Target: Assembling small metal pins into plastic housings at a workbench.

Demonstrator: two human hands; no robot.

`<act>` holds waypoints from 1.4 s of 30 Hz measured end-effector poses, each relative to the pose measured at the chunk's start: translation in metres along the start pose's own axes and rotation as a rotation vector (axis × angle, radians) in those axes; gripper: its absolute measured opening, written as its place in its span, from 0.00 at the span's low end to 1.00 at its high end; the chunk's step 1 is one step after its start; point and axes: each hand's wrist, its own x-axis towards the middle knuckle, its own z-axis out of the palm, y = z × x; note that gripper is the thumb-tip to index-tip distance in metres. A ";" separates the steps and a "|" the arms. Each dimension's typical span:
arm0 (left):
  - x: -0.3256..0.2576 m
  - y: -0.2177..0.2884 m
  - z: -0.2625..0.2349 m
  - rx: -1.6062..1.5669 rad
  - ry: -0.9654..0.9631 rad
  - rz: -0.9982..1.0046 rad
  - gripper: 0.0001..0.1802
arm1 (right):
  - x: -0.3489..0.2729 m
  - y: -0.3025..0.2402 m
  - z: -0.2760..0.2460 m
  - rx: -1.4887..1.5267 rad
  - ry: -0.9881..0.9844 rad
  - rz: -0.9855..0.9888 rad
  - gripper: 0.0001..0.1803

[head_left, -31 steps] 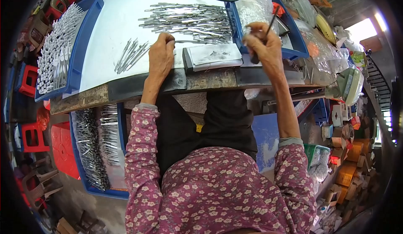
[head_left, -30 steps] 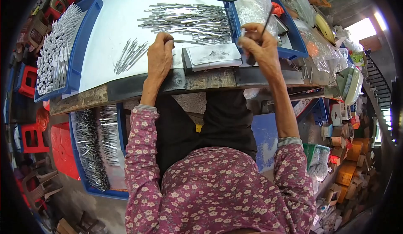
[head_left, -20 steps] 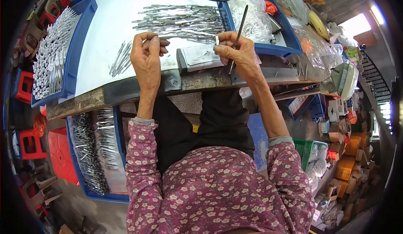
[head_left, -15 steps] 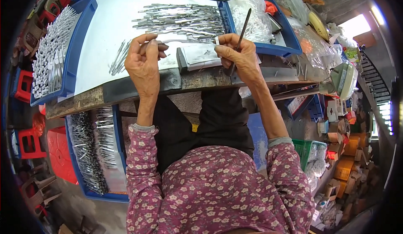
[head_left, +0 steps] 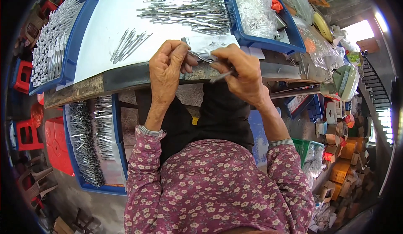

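Over the table's near edge, my left hand (head_left: 166, 74) is closed, pinching one end of a slim metal rod (head_left: 202, 58). The rod's other end reaches the fingertips of my right hand (head_left: 245, 72), also closed. A dark, thin stick-like tool (head_left: 221, 77) sticks out from the right hand's grip, smeared by motion. Just behind the hands lies a small pale block or pad (head_left: 212, 43) with a dark left side. Farther back on the white sheet is a wide pile of slim metal rods (head_left: 187, 13). A smaller bundle of rods (head_left: 129, 46) lies to the left.
A blue tray (head_left: 85, 22) of white-ended pieces stands at the left. Another blue tray (head_left: 294, 45) at the right holds plastic bags. Below the table's edge (head_left: 84, 87), a blue tray (head_left: 120, 137) holds more metal rods. A green lamp-like device (head_left: 347, 82) sits at the right.
Both hands have come nearer to me; the left has also moved right. The dark tool, upright before, now points down and left. The white tip seen at my right fingers no longer shows.
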 end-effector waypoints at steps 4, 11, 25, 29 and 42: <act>-0.002 0.001 0.002 0.000 -0.060 -0.009 0.10 | -0.003 -0.003 0.005 -0.233 0.038 -0.187 0.15; -0.004 -0.003 0.003 -0.018 -0.069 -0.004 0.10 | -0.008 -0.001 0.007 -0.303 0.012 -0.218 0.15; -0.004 -0.018 0.000 -0.164 -0.069 -0.046 0.11 | -0.008 0.002 0.002 -0.294 -0.113 -0.181 0.19; -0.002 -0.025 0.000 -0.214 -0.059 -0.076 0.10 | -0.007 0.013 0.000 -0.314 -0.153 -0.184 0.20; 0.016 -0.042 0.003 0.650 0.105 0.248 0.03 | 0.018 0.066 0.003 -0.477 -0.122 -0.133 0.11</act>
